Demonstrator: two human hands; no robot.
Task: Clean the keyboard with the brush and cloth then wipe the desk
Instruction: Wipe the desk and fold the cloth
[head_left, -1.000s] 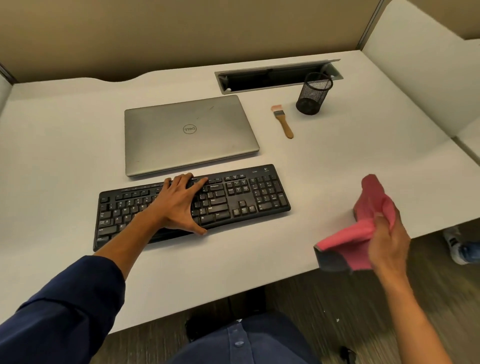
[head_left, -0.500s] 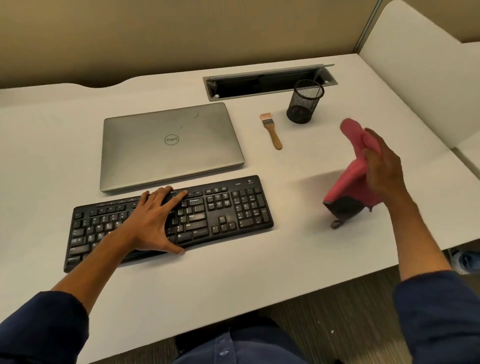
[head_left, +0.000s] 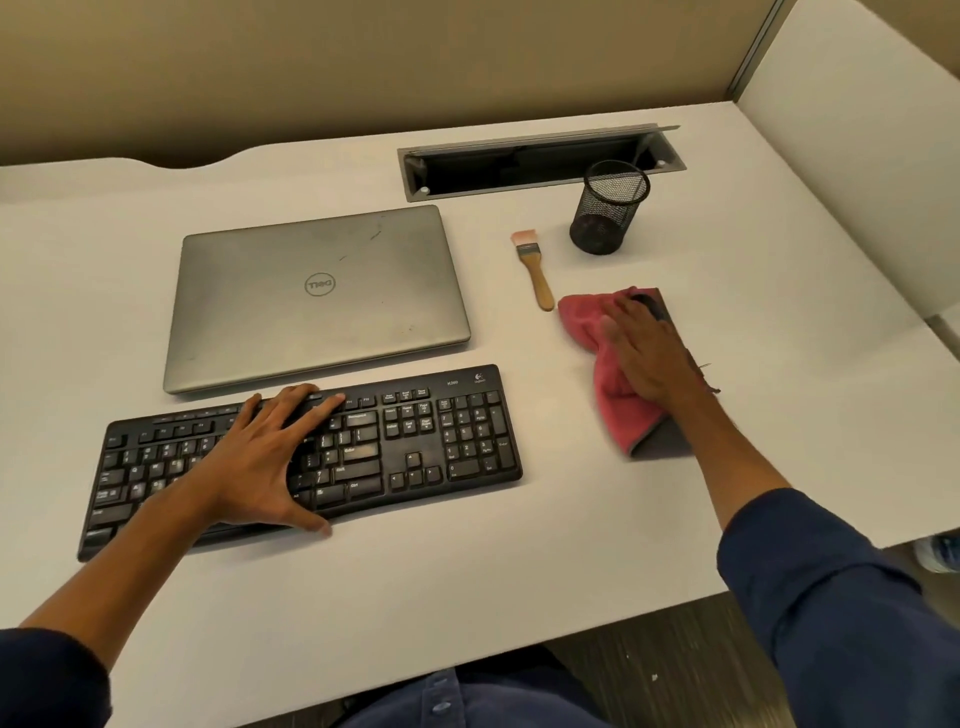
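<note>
Right hand (head_left: 647, 358) flat on cloth (head_left: 613, 395); left hand (head_left: 260, 462) spread across keyboard (head_left: 441, 441).

You wear a dark navy long-sleeved shirt. Both sleeves are pushed up, leaving your forearms bare: the left sleeve (head_left: 47, 675) bunches near the elbow, the right sleeve (head_left: 831, 597) ends in loose folds below it. Your shirt front (head_left: 467, 701) shows a buttoned placket with small matching dark buttons.

Closed laptop (head_left: 317, 296) – mesh cup (head_left: 605, 210) behind.
</note>
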